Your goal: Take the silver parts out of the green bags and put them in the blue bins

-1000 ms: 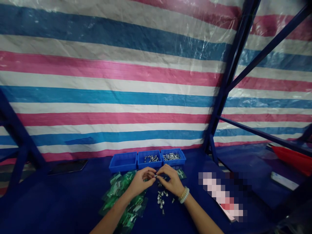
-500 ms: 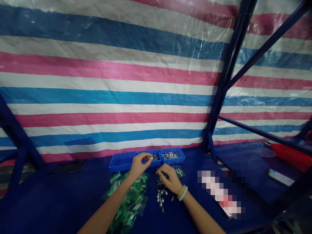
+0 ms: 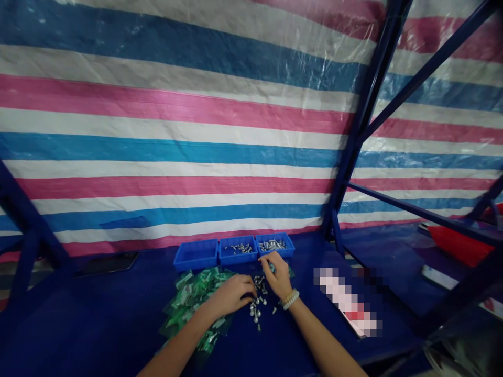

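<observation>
My left hand point(image 3: 238, 293) is low over the blue table, its curled fingertips at the left edge of a loose pile of small metal screws point(image 3: 257, 301); whether it pinches one is hidden. Just in front of the right blue bin point(image 3: 291, 252), my right hand point(image 3: 277, 271) has its fingers bent down, and what they hold, if anything, is too small to name. The middle bin point(image 3: 238, 259) has small screws in it, and the right one has longer metal pieces. The left bin point(image 3: 196, 254) shows only its bare blue inside. Green plastic packets point(image 3: 196, 301) lie heaped beside my left forearm.
A dark phone point(image 3: 112, 263) lies at the back left. To the right is a blurred pink object point(image 3: 348, 303). Blue metal posts point(image 3: 351, 141) stand before a striped sheet. Farther right are a red container point(image 3: 459, 246) and a white item point(image 3: 440, 277).
My left hand has come down from the middle bin to the screw pile. My right hand has moved up and slightly right, towards the right bin. The view has shifted a little.
</observation>
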Motion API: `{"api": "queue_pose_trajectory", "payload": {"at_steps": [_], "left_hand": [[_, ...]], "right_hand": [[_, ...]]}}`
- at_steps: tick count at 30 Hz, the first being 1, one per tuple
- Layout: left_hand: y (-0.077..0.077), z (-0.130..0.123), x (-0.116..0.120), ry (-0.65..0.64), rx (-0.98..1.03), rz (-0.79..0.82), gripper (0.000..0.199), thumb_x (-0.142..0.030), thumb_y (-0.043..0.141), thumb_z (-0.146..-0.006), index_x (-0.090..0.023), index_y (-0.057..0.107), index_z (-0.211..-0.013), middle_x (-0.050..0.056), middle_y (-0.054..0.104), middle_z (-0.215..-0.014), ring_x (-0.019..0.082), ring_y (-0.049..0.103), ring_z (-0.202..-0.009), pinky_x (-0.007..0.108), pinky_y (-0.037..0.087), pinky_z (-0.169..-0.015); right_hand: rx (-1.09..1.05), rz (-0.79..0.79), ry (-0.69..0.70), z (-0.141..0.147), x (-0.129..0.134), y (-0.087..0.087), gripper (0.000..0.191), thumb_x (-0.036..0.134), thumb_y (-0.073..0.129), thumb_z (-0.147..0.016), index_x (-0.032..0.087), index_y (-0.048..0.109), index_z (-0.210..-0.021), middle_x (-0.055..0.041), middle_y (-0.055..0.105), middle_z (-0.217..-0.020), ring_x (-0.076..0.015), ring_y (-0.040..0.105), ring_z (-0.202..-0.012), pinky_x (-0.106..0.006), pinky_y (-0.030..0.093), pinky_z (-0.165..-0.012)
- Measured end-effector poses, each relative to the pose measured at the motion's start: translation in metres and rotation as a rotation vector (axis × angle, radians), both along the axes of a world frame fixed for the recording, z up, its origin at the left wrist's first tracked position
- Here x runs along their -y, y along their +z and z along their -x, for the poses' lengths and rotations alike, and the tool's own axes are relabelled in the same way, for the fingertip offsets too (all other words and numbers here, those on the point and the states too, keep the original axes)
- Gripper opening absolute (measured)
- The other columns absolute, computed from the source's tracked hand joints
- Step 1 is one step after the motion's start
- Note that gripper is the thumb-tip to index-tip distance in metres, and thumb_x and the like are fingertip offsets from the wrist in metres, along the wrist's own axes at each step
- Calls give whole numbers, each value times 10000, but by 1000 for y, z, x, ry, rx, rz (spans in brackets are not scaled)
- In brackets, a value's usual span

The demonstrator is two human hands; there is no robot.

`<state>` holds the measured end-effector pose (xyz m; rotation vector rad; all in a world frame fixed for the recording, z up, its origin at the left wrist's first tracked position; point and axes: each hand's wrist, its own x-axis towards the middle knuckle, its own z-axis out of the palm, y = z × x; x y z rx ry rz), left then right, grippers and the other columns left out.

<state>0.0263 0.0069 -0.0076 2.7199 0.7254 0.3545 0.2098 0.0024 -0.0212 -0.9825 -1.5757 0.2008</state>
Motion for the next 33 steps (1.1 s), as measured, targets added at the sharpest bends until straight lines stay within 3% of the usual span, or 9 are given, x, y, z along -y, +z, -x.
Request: {"api": "queue_pose_trajectory", "payload": {"at_steps": [6, 11, 16, 20, 33], "left_hand": [[-5, -3, 2, 2, 14, 20, 183, -67, 568, -801, -206, 642, -893, 29, 647, -847, 197, 614, -835, 268, 443, -759], [-3, 3, -2, 92, 284, 110, 270, -104, 497, -843, -223, 652, -1029, 38, 606, -929, 159, 591, -794, 258, 461, -728], [0, 9, -12, 292, 663, 404, 202, -306, 562, -852, -176, 670, -962, 52, 633, -868, 176, 603, -791, 279, 478, -715], [-3, 11, -16, 407, 841, 633, 265, -346, 698, -745, -158, 652, -926, 35, 683, -784, 190, 641, -768, 296, 495, -739], [-3, 9, -11, 359, 815, 739, 282, -334, 750, -689, -130, 678, -870, 38, 709, -694, 173, 645, -651, 299, 502, -690]], "right_hand": [[5, -8, 15, 1, 1, 3, 206, 198, 471, -916, 193, 656, -825, -52, 651, -763, -195, 581, -760, -329, 448, -726], [-10, -12, 13, 1, 1, 3, 208, 193, 468, -913, 192, 659, -831, -53, 653, -763, -194, 584, -756, -325, 453, -721], [22, 13, 102, 4, 3, 2, 150, 171, 525, -867, 194, 656, -935, -43, 643, -787, -186, 595, -742, -320, 473, -716], [46, 24, 261, 10, 6, 0, 346, 155, 601, -805, 202, 585, -1148, -52, 649, -888, -183, 606, -774, -320, 501, -738], [82, -40, 300, 12, 9, 7, 126, 144, 577, -858, 210, 679, -892, -45, 674, -806, -184, 598, -779, -321, 473, -733]]}}
